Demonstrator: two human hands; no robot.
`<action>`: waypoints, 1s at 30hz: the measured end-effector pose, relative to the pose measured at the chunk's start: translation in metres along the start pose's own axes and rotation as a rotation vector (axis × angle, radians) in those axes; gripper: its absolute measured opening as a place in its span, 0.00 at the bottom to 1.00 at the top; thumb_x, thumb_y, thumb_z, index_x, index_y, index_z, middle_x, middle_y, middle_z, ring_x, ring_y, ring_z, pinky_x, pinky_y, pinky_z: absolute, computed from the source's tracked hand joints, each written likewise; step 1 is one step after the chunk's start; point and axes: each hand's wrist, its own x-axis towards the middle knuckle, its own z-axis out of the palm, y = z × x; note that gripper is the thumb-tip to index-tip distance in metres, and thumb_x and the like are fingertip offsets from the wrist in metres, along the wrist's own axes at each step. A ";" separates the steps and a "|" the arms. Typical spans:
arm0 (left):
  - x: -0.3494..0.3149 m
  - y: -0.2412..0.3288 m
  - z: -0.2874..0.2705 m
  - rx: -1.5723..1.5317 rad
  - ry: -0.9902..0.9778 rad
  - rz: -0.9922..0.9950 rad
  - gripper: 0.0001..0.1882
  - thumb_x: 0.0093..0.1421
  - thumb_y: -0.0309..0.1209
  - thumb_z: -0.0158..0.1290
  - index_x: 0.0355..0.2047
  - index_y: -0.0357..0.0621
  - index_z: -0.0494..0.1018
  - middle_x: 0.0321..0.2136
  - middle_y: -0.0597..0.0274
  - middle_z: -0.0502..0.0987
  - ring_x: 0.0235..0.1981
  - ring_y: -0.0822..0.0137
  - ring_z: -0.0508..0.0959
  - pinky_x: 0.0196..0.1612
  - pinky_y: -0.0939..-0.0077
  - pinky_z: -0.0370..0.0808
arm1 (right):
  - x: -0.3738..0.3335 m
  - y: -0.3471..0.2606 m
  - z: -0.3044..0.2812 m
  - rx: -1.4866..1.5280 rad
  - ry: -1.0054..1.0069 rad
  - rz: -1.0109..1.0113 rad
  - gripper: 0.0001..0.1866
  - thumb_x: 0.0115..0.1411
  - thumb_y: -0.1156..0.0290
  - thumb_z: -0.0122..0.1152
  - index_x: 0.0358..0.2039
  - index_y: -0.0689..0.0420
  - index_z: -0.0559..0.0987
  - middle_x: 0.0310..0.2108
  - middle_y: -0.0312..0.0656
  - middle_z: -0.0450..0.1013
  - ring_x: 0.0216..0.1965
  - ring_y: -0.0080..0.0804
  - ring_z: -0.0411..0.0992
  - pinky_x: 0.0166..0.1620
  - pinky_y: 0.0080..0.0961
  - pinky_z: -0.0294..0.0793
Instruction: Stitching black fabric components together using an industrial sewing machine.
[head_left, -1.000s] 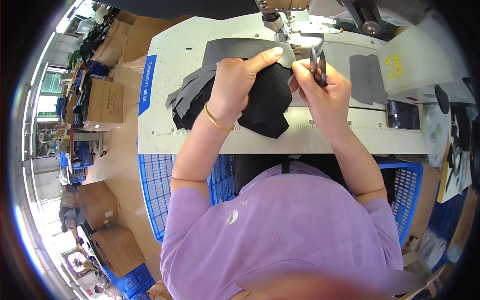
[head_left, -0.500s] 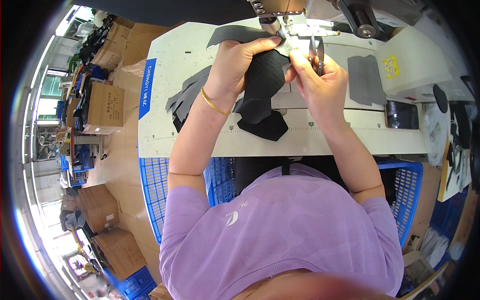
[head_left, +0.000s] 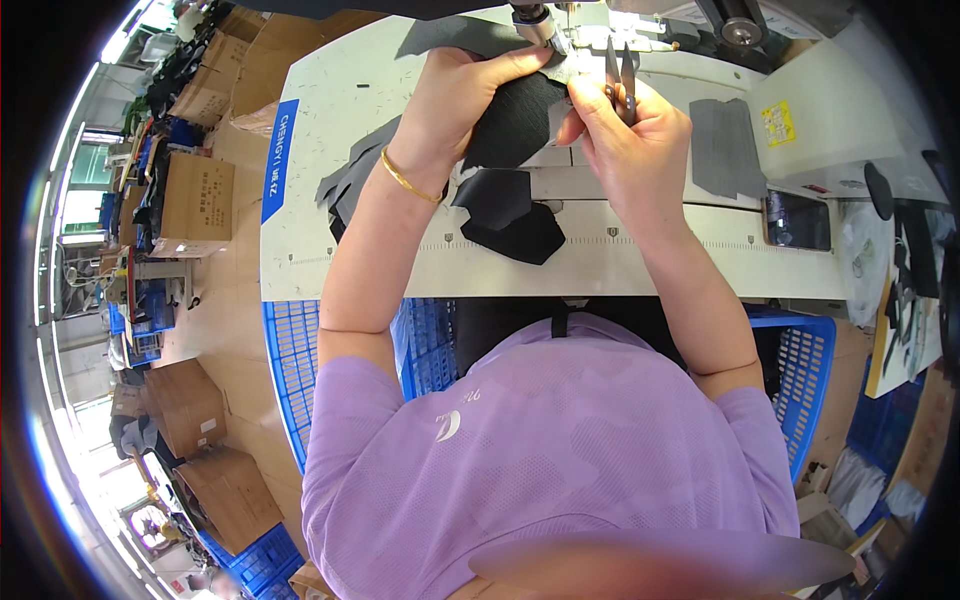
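My left hand [head_left: 450, 100] pinches the upper edge of a black fabric piece [head_left: 515, 122] between thumb and fingers, close beside the sewing machine's presser area [head_left: 540, 28]. The thumb and a finger of my right hand [head_left: 637, 150] come together at the same piece's right edge. Small dark thread snips [head_left: 619, 88] are tucked in that right hand, blades pointing away from me and slightly apart. A grey-black strip of fabric [head_left: 455, 38] lies behind my left hand. Below the held piece, dark cut pieces [head_left: 515, 230] overlap on the table.
The white machine table [head_left: 390, 265] carries a stack of grey pieces [head_left: 725, 150] and a phone [head_left: 797, 220] at right. More grey pieces [head_left: 350, 175] lie left of my left forearm. Blue baskets [head_left: 290, 350] stand beneath the front edge. Cardboard boxes [head_left: 195, 200] are off left.
The whole view has shifted a little, with the table appearing higher and farther left. The held fabric's lower part has drawn up off the loose pieces. The snips' blades show more plainly.
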 end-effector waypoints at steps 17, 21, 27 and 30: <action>0.015 -0.013 -0.009 -0.087 -0.129 0.114 0.10 0.55 0.23 0.60 0.37 0.30 0.79 0.32 0.55 0.81 0.29 0.71 0.81 0.33 0.81 0.78 | -0.010 -0.004 -0.001 0.125 -0.045 0.067 0.10 0.63 0.69 0.58 0.31 0.60 0.82 0.17 0.32 0.75 0.16 0.09 0.60 0.21 0.14 0.58; 0.023 -0.020 -0.006 -0.093 -0.102 0.177 0.08 0.55 0.22 0.59 0.34 0.29 0.80 0.30 0.55 0.81 0.28 0.70 0.81 0.31 0.79 0.79 | -0.011 -0.004 -0.004 0.098 -0.052 0.093 0.09 0.63 0.69 0.57 0.31 0.60 0.82 0.17 0.32 0.75 0.17 0.09 0.61 0.21 0.13 0.58; 0.023 0.001 -0.003 0.016 -0.063 0.070 0.07 0.57 0.19 0.55 0.36 0.33 0.80 0.31 0.61 0.82 0.28 0.73 0.80 0.33 0.82 0.75 | -0.010 0.003 -0.002 0.085 -0.072 0.031 0.11 0.63 0.68 0.57 0.31 0.60 0.82 0.16 0.32 0.74 0.17 0.09 0.60 0.21 0.14 0.58; 0.020 0.003 0.001 -0.019 -0.040 0.121 0.09 0.57 0.18 0.55 0.37 0.34 0.80 0.33 0.61 0.82 0.29 0.74 0.79 0.34 0.82 0.75 | -0.012 0.005 -0.001 0.072 -0.090 0.047 0.11 0.63 0.67 0.57 0.31 0.60 0.82 0.15 0.31 0.74 0.16 0.09 0.59 0.21 0.14 0.57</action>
